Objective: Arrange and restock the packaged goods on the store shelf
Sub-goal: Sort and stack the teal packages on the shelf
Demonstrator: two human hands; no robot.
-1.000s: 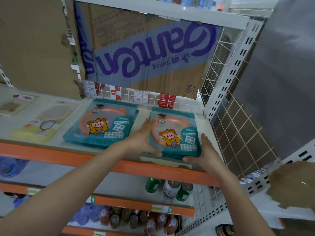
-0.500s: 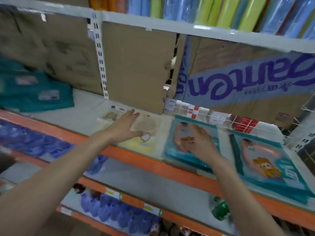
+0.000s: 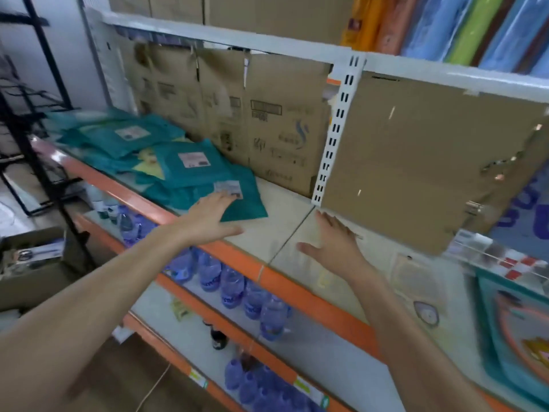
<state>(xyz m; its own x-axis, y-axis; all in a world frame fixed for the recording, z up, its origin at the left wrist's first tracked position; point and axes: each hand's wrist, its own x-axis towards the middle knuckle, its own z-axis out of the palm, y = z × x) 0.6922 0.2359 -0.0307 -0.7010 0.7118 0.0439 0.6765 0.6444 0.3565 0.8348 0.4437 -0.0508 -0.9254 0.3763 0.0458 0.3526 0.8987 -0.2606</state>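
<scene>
The view is swung left compared with half a second ago; the pile of teal packets (image 3: pixel 142 144), then at the far left edge, is now seen mid-left on the shelf (image 3: pixel 267 233). The left hand (image 3: pixel 208 217), previously laid on the pale flat packet (image 3: pixel 416 281), is now stretched over the near corner of the nearest teal packet (image 3: pixel 243 200). Its fingers are extended and nothing is gripped; contact cannot be confirmed because of blur. The right hand (image 3: pixel 335 242), previously laid on the cartoon-printed packet (image 3: pixel 517 331), is now held over bare shelf by the cardboard backing, with fingers spread and nothing held. Both right-side packets are left flat at the right end of the shelf, well apart from the hands.
</scene>
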